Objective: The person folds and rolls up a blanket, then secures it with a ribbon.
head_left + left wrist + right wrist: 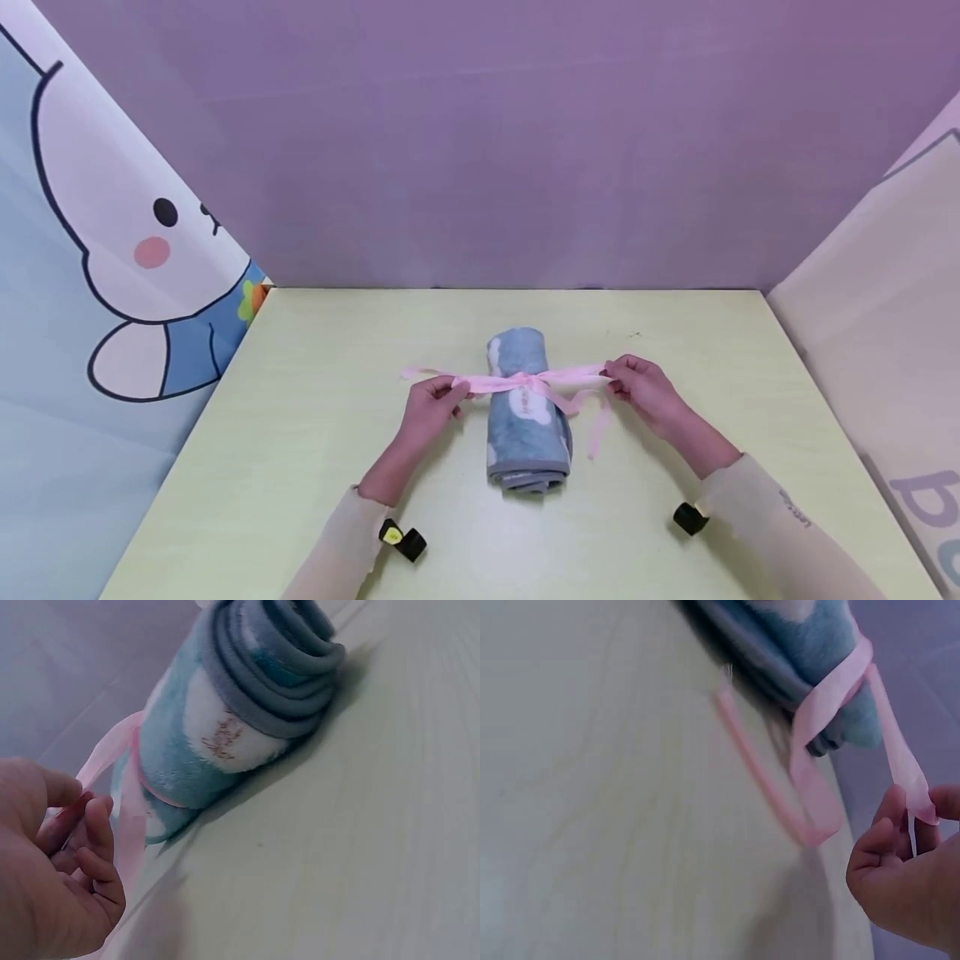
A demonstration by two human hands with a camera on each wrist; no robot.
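A rolled blue-grey plush blanket (527, 437) with white patches lies on the table, its spiral end facing me. Round its middle runs a pink ribbon (525, 382), crossed or knotted on top. On the left, my left hand (433, 406) pinches a stretch of the ribbon (112, 754) between thumb and fingers. My right hand (643, 390) pinches another stretch (900, 754) on the opposite side. Both stretches look taut. A loose ribbon tail (761, 776) curls down beside the roll on the right; another end pokes out beyond my left hand.
The pale table (300, 467) meets a purple backdrop (510, 167) at its far edge. A cartoon-printed cloth (150, 350) hangs along the left, and a pale printed cloth (877, 333) along the right. Small black devices (690, 518) sit at both wrists.
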